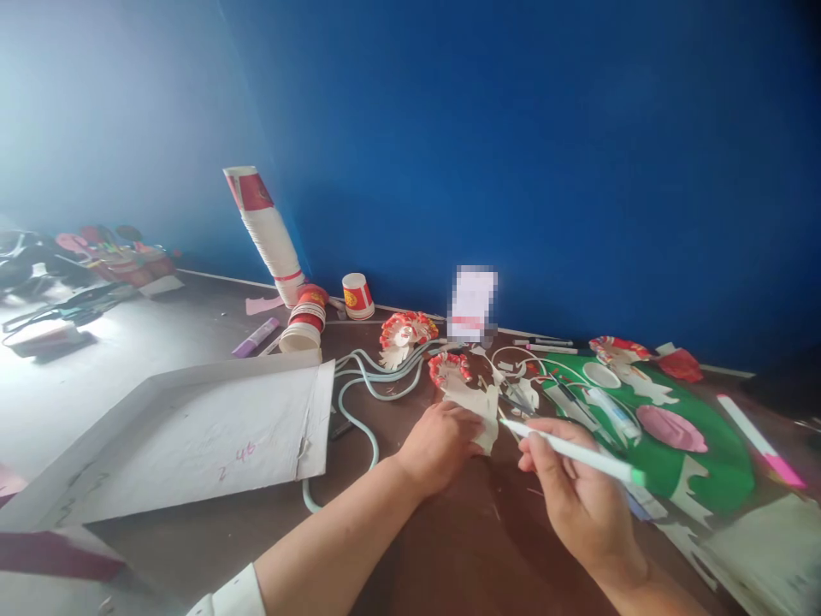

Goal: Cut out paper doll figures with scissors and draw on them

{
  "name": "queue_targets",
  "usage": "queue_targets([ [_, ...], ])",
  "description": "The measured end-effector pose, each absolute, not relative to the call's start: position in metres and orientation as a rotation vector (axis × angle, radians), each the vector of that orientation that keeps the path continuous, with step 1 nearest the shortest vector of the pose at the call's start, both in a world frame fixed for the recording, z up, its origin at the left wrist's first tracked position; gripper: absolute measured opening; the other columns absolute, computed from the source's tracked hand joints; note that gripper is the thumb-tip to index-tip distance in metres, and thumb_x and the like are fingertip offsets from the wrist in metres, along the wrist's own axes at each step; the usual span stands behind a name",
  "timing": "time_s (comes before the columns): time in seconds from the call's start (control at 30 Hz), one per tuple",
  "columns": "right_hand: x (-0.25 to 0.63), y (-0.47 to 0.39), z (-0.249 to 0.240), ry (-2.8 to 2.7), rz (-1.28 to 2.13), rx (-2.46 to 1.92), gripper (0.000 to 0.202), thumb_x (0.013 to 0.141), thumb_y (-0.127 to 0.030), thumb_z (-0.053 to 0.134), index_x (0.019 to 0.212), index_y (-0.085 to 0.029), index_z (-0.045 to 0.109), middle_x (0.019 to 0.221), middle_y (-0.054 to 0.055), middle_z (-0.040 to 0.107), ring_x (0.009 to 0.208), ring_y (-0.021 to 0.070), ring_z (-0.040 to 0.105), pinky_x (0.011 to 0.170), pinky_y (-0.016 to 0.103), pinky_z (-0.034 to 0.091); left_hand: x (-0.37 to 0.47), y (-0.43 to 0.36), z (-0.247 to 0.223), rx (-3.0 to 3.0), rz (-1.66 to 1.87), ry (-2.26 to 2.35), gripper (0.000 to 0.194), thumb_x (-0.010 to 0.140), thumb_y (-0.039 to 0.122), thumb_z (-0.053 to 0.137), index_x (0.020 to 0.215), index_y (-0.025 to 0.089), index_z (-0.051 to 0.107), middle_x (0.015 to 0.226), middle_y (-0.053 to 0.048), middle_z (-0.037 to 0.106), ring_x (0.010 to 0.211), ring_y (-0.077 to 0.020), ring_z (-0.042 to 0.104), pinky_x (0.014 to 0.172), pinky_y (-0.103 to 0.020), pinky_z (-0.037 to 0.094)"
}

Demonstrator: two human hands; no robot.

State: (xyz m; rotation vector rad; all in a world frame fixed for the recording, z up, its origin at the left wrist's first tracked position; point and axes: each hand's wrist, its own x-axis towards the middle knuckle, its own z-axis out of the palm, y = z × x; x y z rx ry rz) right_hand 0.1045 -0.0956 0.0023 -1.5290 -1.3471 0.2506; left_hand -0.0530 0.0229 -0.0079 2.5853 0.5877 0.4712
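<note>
My left hand (442,447) lies on the near left part of a pale paper piece (486,412), its fingers bent and pressing on it. In my right hand (577,488) is a white marker with a green end (587,453), gripped between thumb and fingers. The marker's tip points left, close to the paper's right edge; whether it touches cannot be made out. Just beyond the paper sits a red and white ring-shaped craft piece (450,370).
A white box lid (224,428) fills the left. Behind stand stacked paper cups (273,244) and a single cup (357,297). A pale cable (365,415) curls mid-table. Right lie green paper (724,453), scraps and a pink-capped marker (760,441).
</note>
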Motion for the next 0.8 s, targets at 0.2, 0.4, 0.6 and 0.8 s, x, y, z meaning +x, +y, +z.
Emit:
queue_targets([
  [0.2, 0.109, -0.096, -0.019, -1.508, 0.168, -1.607, 0.014, 0.093, -0.031, 0.050, 0.100, -0.021, 0.056, 0.075, 0.002, 0.065, 0.061, 0.0162, 0.065, 0.061, 0.028, 0.053, -0.057, 0.032, -0.008, 2.574, 0.407, 0.508, 0.032, 0.086, 0.034, 0.059, 0.114, 0.023, 0.066, 0.124, -0.002, 0.064, 0.111, -0.0201, 0.055, 0.101, -0.032, 0.038],
  [0.4, 0.103, -0.095, -0.014, -1.613, 0.081, -1.677, 0.017, 0.094, -0.033, 0.046, 0.095, -0.020, 0.058, 0.077, 0.006, 0.067, 0.071, 0.0210, 0.068, 0.064, 0.031, 0.052, -0.066, 0.032, 0.001, 2.608, 0.264, 0.478, 0.049, 0.083, 0.039, 0.062, 0.130, 0.027, 0.055, 0.136, -0.005, 0.054, 0.125, -0.0228, 0.046, 0.106, -0.038, 0.034],
  [0.6, 0.100, -0.094, -0.016, -1.677, 0.030, -1.697, 0.019, 0.095, -0.034, 0.045, 0.095, -0.020, 0.057, 0.076, 0.006, 0.068, 0.071, 0.0215, 0.070, 0.062, 0.030, 0.052, -0.069, 0.032, 0.003, 2.630, 0.152, 0.423, 0.071, 0.075, 0.051, 0.066, 0.138, 0.025, 0.046, 0.145, -0.008, 0.045, 0.133, -0.0278, 0.037, 0.110, -0.045, 0.025],
  [0.8, 0.099, -0.092, -0.018, -1.712, 0.020, -1.700, 0.019, 0.095, -0.034, 0.045, 0.096, -0.020, 0.058, 0.083, 0.008, 0.070, 0.077, 0.0224, 0.070, 0.067, 0.031, 0.053, -0.069, 0.032, 0.001, 2.629, 0.169, 0.412, 0.075, 0.072, 0.050, 0.068, 0.138, 0.025, 0.045, 0.145, -0.008, 0.045, 0.133, -0.0280, 0.037, 0.111, -0.045, 0.023],
])
